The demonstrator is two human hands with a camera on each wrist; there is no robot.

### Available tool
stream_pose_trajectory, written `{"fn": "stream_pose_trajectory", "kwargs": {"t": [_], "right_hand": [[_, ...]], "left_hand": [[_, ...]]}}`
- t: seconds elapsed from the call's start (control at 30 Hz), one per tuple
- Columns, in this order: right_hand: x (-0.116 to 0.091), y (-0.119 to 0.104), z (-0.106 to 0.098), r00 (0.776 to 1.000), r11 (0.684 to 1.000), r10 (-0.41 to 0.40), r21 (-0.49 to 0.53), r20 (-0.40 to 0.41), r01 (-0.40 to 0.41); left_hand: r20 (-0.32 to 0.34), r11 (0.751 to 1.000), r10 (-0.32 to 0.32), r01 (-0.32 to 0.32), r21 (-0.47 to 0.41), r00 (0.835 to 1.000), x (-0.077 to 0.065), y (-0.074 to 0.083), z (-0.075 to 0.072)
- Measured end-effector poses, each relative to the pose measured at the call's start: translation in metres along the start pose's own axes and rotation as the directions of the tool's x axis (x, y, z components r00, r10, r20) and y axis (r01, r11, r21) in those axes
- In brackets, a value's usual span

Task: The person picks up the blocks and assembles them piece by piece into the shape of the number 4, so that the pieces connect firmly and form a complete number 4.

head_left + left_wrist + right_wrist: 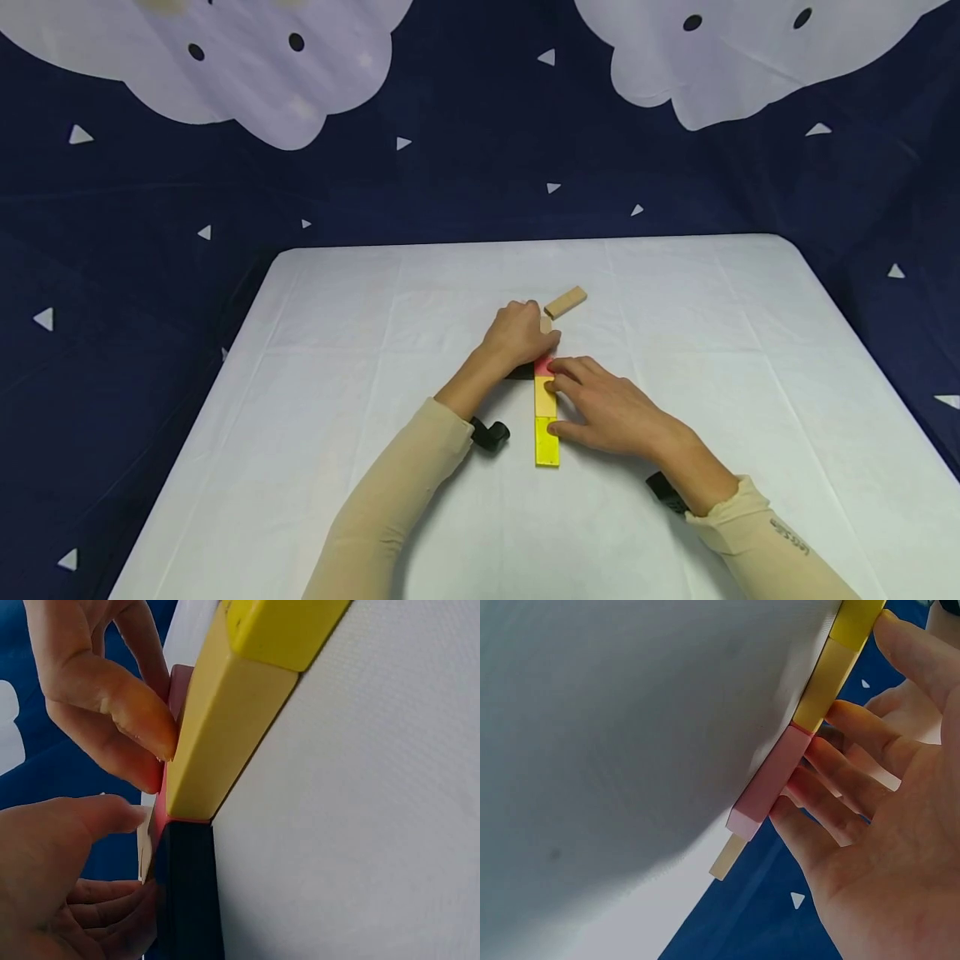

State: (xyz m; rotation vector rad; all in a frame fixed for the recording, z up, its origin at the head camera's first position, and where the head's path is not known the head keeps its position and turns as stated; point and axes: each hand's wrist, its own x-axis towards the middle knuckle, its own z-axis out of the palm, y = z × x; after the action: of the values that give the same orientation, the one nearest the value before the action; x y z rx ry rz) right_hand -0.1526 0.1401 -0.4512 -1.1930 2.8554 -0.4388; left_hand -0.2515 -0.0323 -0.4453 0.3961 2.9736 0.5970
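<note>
A row of painted blocks lies end to end on the white table: a bright yellow block [547, 442], a pale orange-yellow block [545, 397] and a pinkish-red block [771, 782]. At the far end of the row, my left hand [519, 332] pinches a plain wooden block [546, 323] between thumb and fingers, which partly cover it. A black block [189, 889] sticks out leftward by the red one, under my left hand. Along the right side of the row, my right hand [611, 408] has its fingers spread, fingertips touching the blocks.
Another plain wooden block [566, 302] lies aslant just beyond the row. The white-covered table [750, 333] reaches out on both sides. Behind it hangs a dark blue cloth [480, 192] with clouds and small white triangles.
</note>
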Motion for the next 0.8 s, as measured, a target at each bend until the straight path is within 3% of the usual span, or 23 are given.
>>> {"fn": "stream_pose_trajectory", "kwargs": {"t": [0.17, 0.3, 0.4, 0.57, 0.67, 0.8], "right_hand": [[0.000, 0.000, 0.000, 1.000, 1.000, -0.006, -0.008, -0.010, 0.006], [0.000, 0.001, 0.001, 1.000, 1.000, -0.008, -0.019, -0.016, 0.008], [0.000, 0.002, 0.001, 1.000, 1.000, -0.008, -0.024, -0.015, 0.007], [0.001, 0.002, 0.002, 1.000, 1.000, -0.003, -0.028, -0.007, 0.003], [0.001, 0.002, 0.002, 1.000, 1.000, 0.001, -0.026, -0.007, -0.001], [0.001, 0.002, 0.003, 1.000, 1.000, 0.001, -0.022, -0.004, -0.001]], "left_hand": [[-0.002, 1.000, 0.009, -0.009, -0.027, 1.000, 0.000, -0.005, -0.002], [-0.043, 0.998, 0.026, -0.029, -0.057, 0.999, 0.000, -0.008, -0.005], [-0.109, 0.991, 0.069, -0.080, -0.104, 0.992, 0.000, -0.011, -0.008], [-0.209, 0.968, 0.152, -0.188, -0.168, 0.966, 0.002, -0.022, -0.012], [-0.222, 0.965, 0.166, -0.205, -0.166, 0.961, 0.002, -0.029, -0.012], [-0.201, 0.973, 0.161, -0.190, -0.132, 0.966, 0.000, -0.037, -0.013]]}}
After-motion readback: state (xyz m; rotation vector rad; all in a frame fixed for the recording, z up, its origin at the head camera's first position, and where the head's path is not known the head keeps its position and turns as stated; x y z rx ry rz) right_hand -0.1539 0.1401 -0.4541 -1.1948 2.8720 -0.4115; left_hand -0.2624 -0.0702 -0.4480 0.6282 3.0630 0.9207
